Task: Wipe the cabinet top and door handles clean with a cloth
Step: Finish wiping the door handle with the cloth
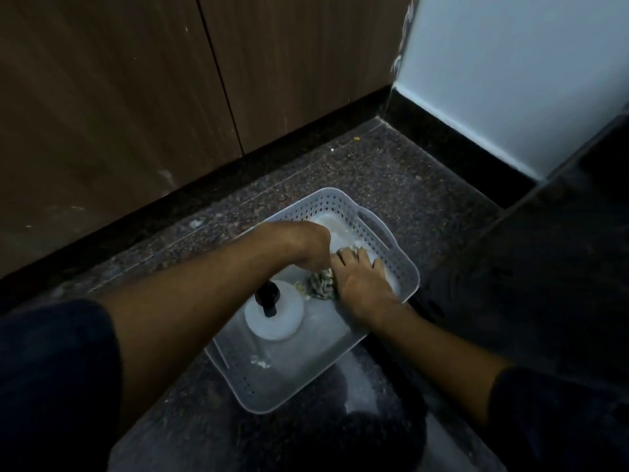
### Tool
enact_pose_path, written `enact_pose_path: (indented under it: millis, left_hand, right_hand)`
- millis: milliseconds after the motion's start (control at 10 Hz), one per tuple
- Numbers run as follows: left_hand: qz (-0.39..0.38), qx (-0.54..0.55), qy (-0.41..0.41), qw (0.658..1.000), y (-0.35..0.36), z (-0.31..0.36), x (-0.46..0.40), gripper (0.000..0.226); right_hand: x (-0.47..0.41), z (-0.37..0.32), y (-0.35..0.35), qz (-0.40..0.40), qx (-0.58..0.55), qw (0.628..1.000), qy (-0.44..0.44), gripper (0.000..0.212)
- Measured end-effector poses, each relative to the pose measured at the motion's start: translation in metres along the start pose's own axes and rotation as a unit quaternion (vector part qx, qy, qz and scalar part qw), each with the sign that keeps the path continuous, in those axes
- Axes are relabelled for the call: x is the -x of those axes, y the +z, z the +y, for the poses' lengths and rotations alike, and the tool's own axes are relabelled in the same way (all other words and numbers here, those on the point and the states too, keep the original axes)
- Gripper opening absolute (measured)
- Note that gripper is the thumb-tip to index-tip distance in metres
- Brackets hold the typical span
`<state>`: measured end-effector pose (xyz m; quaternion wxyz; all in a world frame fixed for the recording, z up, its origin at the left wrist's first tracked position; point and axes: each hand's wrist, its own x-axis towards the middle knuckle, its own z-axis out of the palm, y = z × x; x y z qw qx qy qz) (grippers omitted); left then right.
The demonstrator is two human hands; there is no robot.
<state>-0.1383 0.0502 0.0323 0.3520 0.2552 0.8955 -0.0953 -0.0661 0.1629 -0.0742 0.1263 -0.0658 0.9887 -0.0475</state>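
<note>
Cloth (321,284) bunched in basket (405,267), right hand (360,281) flat on it, left hand (311,248) gripping it (fingers hidden)

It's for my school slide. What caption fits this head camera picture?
Both hands, left hand and right hand, on a cloth inside a white basket, beside a spray bottle.

A perforated basket (391,229) sits on the floor (340,172), with the cabinet doors (119,97) at its ten o'clock and the wall (510,80) at its two o'clock. In the basket, a pump bottle (275,315) stands at seven o'clock of a crumpled cloth (320,284). The left hand (306,247) meets the cloth from ten o'clock, the right hand (360,281) from three.
</note>
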Motion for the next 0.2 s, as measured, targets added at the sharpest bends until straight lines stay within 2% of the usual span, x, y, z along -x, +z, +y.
enact_pose_path:
  millis: [100,200]
  left_hand:
    - [0.062,0.069,0.0,0.996,0.004,0.007,0.003,0.037]
    - [0.197,0.146,0.007,0.969,0.003,0.01,0.025,0.052]
  right_hand:
    - [0.0,0.0,-0.01,-0.061,-0.02,0.998,0.02,0.051]
    - [0.002,0.002,-0.044,-0.098,-0.11,0.988,0.05,0.059]
